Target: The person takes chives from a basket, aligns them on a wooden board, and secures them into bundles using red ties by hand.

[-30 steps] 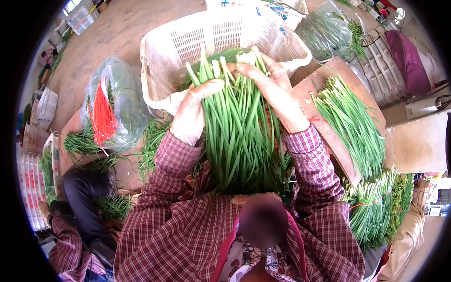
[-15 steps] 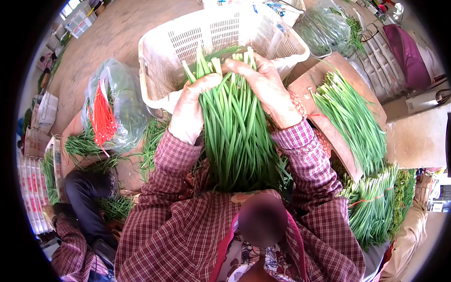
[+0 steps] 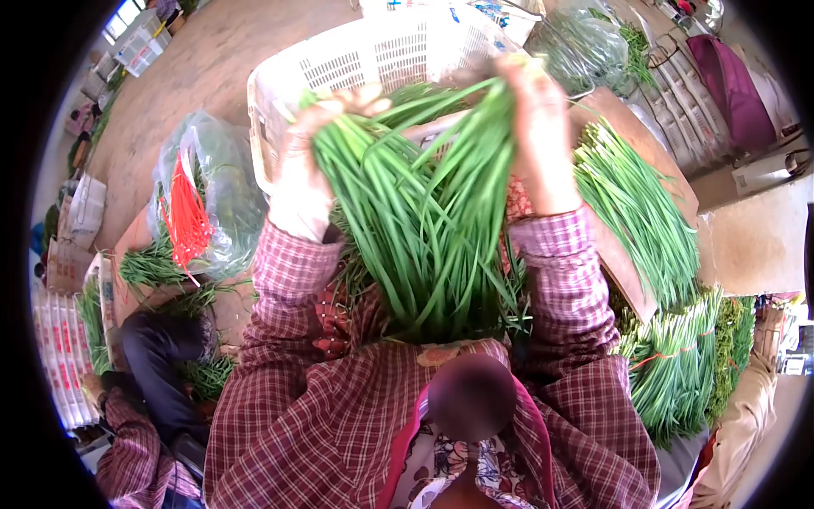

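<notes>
Long green garlic chives (image 3: 424,220) hang in front of me, split at the top into two bunches that form a V. Their lower ends come together near my lap. My left hand (image 3: 309,153) is closed round the top of the left bunch, just in front of the crate's near left side. The right bunch is gripped high up by my right hand (image 3: 541,119), which is smeared by motion. Behind the hands stands a white plastic crate (image 3: 373,64) with more green stalks inside.
To my right, loose chives (image 3: 636,216) lie on a board (image 3: 678,191), with banded bundles (image 3: 674,365) below. A clear plastic bag (image 3: 233,204) with red ties (image 3: 185,212) sits at left. Another person's dark trouser leg (image 3: 161,356) shows at lower left.
My hands were close together at the stalk tops; now they are wide apart, left hand leftward, right hand up and right. The single bunch has split in two.
</notes>
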Demonstrator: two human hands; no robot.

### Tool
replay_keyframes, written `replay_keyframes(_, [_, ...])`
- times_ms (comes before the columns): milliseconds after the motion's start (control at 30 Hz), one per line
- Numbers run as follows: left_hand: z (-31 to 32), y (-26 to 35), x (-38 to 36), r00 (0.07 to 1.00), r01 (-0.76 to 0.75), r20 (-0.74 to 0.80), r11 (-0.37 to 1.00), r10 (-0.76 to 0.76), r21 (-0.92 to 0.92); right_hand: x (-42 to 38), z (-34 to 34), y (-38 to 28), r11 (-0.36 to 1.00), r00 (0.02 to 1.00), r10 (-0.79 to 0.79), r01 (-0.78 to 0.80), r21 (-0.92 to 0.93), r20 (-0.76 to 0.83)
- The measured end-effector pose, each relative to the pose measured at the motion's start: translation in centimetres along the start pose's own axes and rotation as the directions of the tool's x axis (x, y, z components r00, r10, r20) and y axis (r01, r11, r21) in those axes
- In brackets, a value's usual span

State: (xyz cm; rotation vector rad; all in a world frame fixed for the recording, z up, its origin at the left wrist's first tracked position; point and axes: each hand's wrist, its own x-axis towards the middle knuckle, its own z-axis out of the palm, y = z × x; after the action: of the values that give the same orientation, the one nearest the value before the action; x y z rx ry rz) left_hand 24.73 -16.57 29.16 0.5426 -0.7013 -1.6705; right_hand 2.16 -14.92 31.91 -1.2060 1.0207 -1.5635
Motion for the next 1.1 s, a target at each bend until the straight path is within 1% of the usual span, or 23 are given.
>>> replay_keyframes(33, [-0.5, 1.2, -0.3, 0.999, -0.044, -0.015, 0.999, 0.044, -0.013, 1.9, -2.9, 1.0, 0.963, 0.988, -0.147, 0.133, -0.236, -0.041])
replay_keyframes(67, [-1.0, 2.5, -0.7, 0.995, -0.093, -0.032, 0.995, 0.092, -0.022, 2.8, -4.8, 0.6, 0.942, 0.973, -0.218, 0.187, -0.28, -0.082])
replay_keyframes(100, [-2.5, 3.9, -0.5, 0.981, -0.195, -0.022, 0.981, 0.195, 0.01, 3.7, -6.8, 0.1, 0.915, 0.95, -0.287, 0.234, -0.328, -0.122])
replay_keyframes(133, [-2.8, 5.0, -1.1, 0.978, -0.206, -0.043, 0.976, 0.203, -0.076, 3.5, -7.8, -1.9, 0.956, 0.947, -0.259, 0.224, -0.188, -0.192])
replay_keyframes(200, [-3.3, 6.9, -1.6, 0.928, -0.366, -0.097, 0.929, 0.36, -0.053, 5.3, -11.9, -2.4, 0.98, 0.932, -0.138, 0.177, 0.089, -0.336])
replay_keyframes(267, [-3.3, 8.0, -2.1, 0.946, -0.324, 0.004, 0.946, 0.324, -0.022, 6.4, -12.7, -3.1, 0.955, 0.913, -0.211, 0.268, 0.124, -0.349])
replay_keyframes(300, [-3.0, 7.9, -2.1, 0.95, -0.31, 0.027, 0.951, 0.31, -0.008, 5.3, -10.6, -3.8, 0.962, 0.92, -0.272, 0.27, -0.049, -0.281])
replay_keyframes(333, [-2.6, 7.5, -2.0, 0.956, -0.291, 0.05, 0.957, 0.29, 0.005, 4.3, -8.6, -4.3, 0.961, 0.955, -0.185, 0.127, -0.245, -0.231])
replay_keyframes(367, [-2.2, 6.8, -1.8, 0.96, -0.26, 0.107, 0.966, 0.258, -0.002, 2.8, -5.4, -4.7, 0.95, 0.97, -0.19, 0.143, -0.279, -0.15])
replay_keyframes(400, [-2.2, 6.3, -1.5, 0.966, -0.244, 0.088, 0.97, 0.243, 0.009, 2.2, -3.3, -4.0, 0.947, 0.979, -0.2, 0.187, -0.26, -0.026])
replay_keyframes(433, [-1.1, 5.5, -1.8, 0.972, -0.216, 0.099, 0.976, 0.215, 0.0, 0.6, -0.4, -4.7, 0.964, 0.973, -0.177, 0.201, -0.172, 0.147])
replay_keyframes(467, [-0.2, 4.7, -2.2, 0.977, -0.185, 0.108, 0.983, 0.185, -0.011, 0.3, 1.2, -3.6, 0.954, 0.931, -0.182, 0.245, -0.174, 0.315])
replay_keyframes(500, [-0.7, 4.5, -1.8, 0.982, -0.11, 0.143, 0.986, 0.127, -0.123, -0.7, 3.1, -3.7, 0.934, 0.905, -0.172, 0.276, -0.228, 0.39])
replay_keyframes(533, [-0.5, 3.9, -1.8, 0.978, -0.108, 0.16, 0.984, 0.131, -0.141, -0.9, 4.9, -2.2, 0.954, 0.886, -0.208, 0.277, -0.114, 0.415])
replay_keyframes(567, [-0.1, 3.5, -2.0, 0.981, -0.12, 0.137, 0.983, 0.139, -0.141, -1.3, 4.9, -2.3, 0.901, 0.857, -0.122, 0.308, -0.307, 0.501])
replay_keyframes(600, [0.4, 3.1, -2.1, 0.983, -0.13, 0.113, 0.982, 0.146, -0.141, -1.5, 5.4, -2.0, 0.822, 0.84, -0.134, 0.39, -0.415, 0.525])
replay_keyframes(633, [0.2, 2.8, -2.0, 0.974, -0.129, 0.166, 0.981, 0.152, -0.145, -1.8, 6.0, -1.5, 0.833, 0.825, -0.189, 0.422, -0.358, 0.533])
replay_keyframes(700, [0.3, 2.6, -2.3, 0.985, -0.104, 0.126, 0.985, 0.121, -0.14, -2.0, 6.4, -0.8, 0.842, 0.808, -0.242, 0.45, -0.299, 0.536])
replay_keyframes(767, [0.5, 2.3, -2.4, 0.99, -0.092, 0.095, 0.983, 0.108, -0.161, -2.0, 6.6, -0.4, 0.748, 0.757, -0.369, 0.586, -0.312, 0.539])
replay_keyframes(867, [0.7, 1.8, -2.3, 0.99, -0.107, 0.076, 0.985, 0.118, -0.132, -2.4, 7.0, -0.4, 0.701, 0.766, -0.348, 0.596, -0.392, 0.541])
replay_keyframes(933, [0.8, 1.5, -2.3, 0.989, -0.115, 0.078, 0.984, 0.126, -0.134, -2.2, 7.3, 0.3, 0.675, 0.75, -0.402, 0.63, -0.383, 0.526])
replay_keyframes(1000, [0.6, 1.2, -2.2, 0.991, -0.053, 0.113, 0.985, 0.072, -0.165, -1.9, 7.6, 0.7, 0.639, 0.705, -0.519, 0.695, -0.329, 0.483])
replay_keyframes(1100, [0.5, 0.9, -2.0, 0.993, -0.02, 0.113, 0.978, 0.045, -0.208, -1.6, 7.4, 1.2, 0.638, 0.69, -0.533, 0.708, -0.303, 0.489])
